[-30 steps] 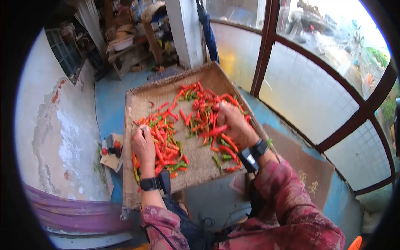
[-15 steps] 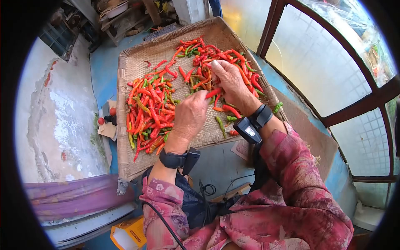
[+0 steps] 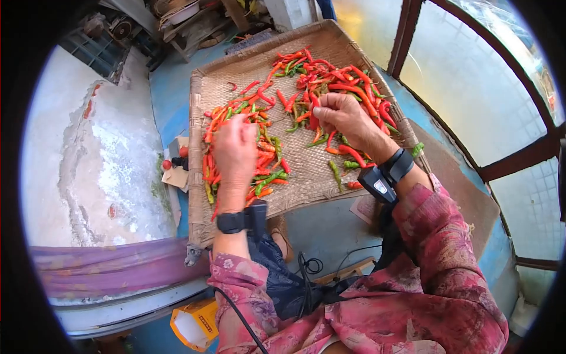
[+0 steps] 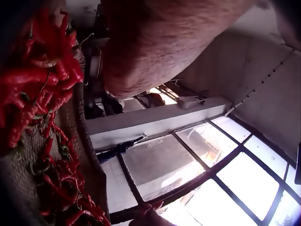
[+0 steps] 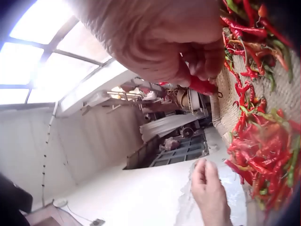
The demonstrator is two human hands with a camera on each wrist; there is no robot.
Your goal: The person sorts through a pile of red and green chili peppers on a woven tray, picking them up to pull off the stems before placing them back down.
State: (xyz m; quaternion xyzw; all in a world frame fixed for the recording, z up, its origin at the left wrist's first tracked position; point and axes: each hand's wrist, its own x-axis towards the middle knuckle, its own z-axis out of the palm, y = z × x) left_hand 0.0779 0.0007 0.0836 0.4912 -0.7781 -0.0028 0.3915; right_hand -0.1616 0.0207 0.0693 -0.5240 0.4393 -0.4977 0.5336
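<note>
A shallow woven tray [image 3: 215, 74] holds red and green chili peppers in two heaps. My left hand [image 3: 236, 147], blurred, is over the left heap [image 3: 268, 156]. In the right wrist view the fingers of the left hand [image 5: 209, 190] lie close together, with no pepper showing in them. Beside the right heap [image 3: 348, 82], my right hand [image 3: 348, 118] pinches a red chili pepper [image 3: 315, 112] between thumb and fingers. That chili pepper [image 5: 203, 86] also shows under the curled fingers in the right wrist view.
Framed windows [image 3: 471, 88] run along the right side and a peeling white wall [image 3: 106, 177] along the left. A cardboard box [image 3: 177, 176] stands left of the tray. Near the person's legs lie a black cable [image 3: 309, 265] and a yellow box [image 3: 197, 324].
Half a second ago both hands met at a red chili pepper over the middle. Since then the left hand has moved left over its heap. The head view has tilted down since the first frame.
</note>
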